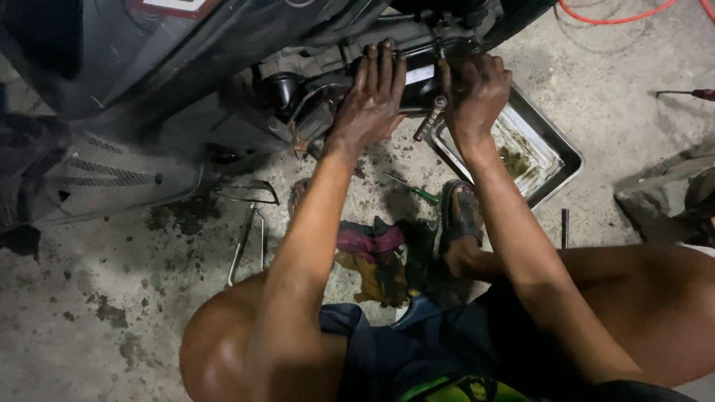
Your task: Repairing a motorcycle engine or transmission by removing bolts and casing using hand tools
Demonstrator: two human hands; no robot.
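Two bare knees frame the bottom of the view, the person squatting on a stained concrete floor (89, 298) in dark shorts. Just ahead of the knees lies a crumpled rag (372, 260) in pink, yellow and dark patches, with a sandalled foot (459, 223) beside it on the right. To the left of the rag a bent metal rod tool (244, 246) rests on the floor, and a green-handled screwdriver (413, 192) lies between the forearms.

Further out, the left hand (372, 97) lies flat with fingers spread and extended, palm pressed on the dark engine cover (417, 74) under the scooter (149, 67); it grips nothing, only presses. The right hand (477, 93) sits just beside it, fingers curled closed around something at the edge of the same cover; what it clasps is hidden by the knuckles. A small metal lever (430, 117) hangs down between the two hands.

Right of the right wrist, a rectangular metal tray (555, 145) sits on the floor, holding a film of murky greenish oil. Beyond it, an orange cable (618, 16) loops across the concrete, and a red-handled screwdriver (689, 94) lies at the far right edge.
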